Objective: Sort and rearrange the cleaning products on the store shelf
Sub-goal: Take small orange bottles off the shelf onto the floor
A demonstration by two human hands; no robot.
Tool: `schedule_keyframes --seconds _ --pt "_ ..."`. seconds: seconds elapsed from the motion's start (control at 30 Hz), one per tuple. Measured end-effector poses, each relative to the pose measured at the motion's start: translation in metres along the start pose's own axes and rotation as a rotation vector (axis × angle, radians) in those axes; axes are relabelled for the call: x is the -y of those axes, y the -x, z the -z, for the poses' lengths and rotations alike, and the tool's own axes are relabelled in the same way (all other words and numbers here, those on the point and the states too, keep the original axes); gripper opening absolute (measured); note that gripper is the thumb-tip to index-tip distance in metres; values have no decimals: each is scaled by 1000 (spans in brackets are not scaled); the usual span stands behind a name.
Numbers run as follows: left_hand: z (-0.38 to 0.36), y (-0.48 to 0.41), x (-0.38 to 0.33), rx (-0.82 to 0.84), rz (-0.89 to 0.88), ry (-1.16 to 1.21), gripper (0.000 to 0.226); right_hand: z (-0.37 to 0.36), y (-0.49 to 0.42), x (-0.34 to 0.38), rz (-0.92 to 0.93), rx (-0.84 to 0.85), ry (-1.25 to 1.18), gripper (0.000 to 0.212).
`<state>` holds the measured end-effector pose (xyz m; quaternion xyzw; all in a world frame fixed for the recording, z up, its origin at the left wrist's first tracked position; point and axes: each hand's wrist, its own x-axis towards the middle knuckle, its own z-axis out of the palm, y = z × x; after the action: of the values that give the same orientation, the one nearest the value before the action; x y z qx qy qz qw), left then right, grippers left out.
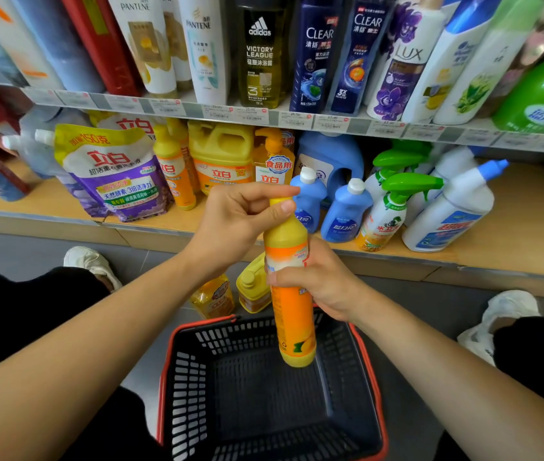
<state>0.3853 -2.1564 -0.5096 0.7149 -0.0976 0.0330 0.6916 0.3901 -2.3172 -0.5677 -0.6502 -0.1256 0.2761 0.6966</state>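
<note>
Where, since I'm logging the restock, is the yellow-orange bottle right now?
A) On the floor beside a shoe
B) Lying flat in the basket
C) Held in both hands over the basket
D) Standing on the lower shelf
C: the left hand pinches the top of the yellow-orange bottle, the right hand grips its middle, above the basket.

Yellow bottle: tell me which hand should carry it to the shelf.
Probably right. The right hand wraps the yellow bottle round its middle, above the basket, so it can bear it alone; the left hand only pinches its top.
</note>
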Motion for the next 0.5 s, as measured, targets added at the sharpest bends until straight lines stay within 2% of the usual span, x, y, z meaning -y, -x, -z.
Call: schedule_keyframes --seconds 0.13,0.2,0.33,0.5 --pt "-1 3 1 36 19 9 39 1 1 -1 54 -113 88 44" --pt "1 5 2 57 31 -18 48 1 2 -3 71 -144 115 46" --pt "5 7 4 45 -33 -153 43 2 2 -3 123 -186 165 54" --pt "5 8 4 18 -29 -124 36 2 4 0 144 -212 190 54"
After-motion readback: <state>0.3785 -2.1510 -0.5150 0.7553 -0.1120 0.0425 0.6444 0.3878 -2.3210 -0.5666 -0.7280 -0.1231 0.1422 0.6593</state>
